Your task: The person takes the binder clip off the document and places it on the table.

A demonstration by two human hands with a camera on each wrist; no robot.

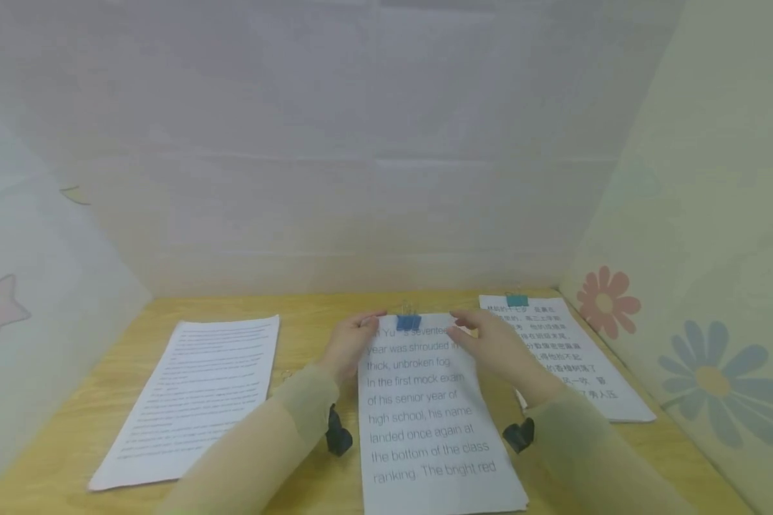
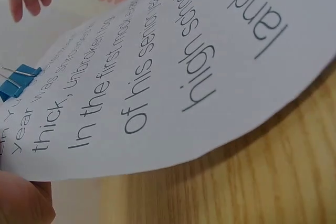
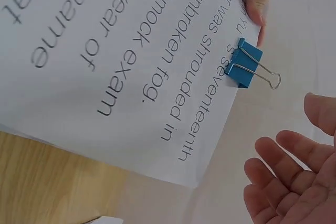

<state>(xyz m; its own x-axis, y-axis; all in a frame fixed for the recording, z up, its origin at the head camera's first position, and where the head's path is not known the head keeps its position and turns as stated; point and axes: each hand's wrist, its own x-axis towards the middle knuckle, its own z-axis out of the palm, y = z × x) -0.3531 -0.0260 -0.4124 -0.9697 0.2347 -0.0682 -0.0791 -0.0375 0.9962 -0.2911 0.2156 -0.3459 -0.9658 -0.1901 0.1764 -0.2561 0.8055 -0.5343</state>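
A stack of printed English pages (image 1: 425,415) lies before me, its top end lifted toward me. A blue binder clip (image 3: 245,64) bites the middle of that top edge, with wire handles sticking outward. My left hand (image 1: 350,345) pinches the top left corner of the stack, thumb on the printed face and fingers behind. My right hand (image 1: 499,350) is beside the top right corner; in the right wrist view its loosely bent fingers (image 3: 283,166) stand apart from the paper and the clip, holding nothing.
Another stack of English pages (image 1: 200,393) lies at the left of the wooden table (image 1: 315,472). At the right lies a stack of Chinese pages (image 1: 592,365) with a teal binder clip (image 1: 517,300) on its top edge. Pale walls (image 1: 373,179) enclose the back and sides.
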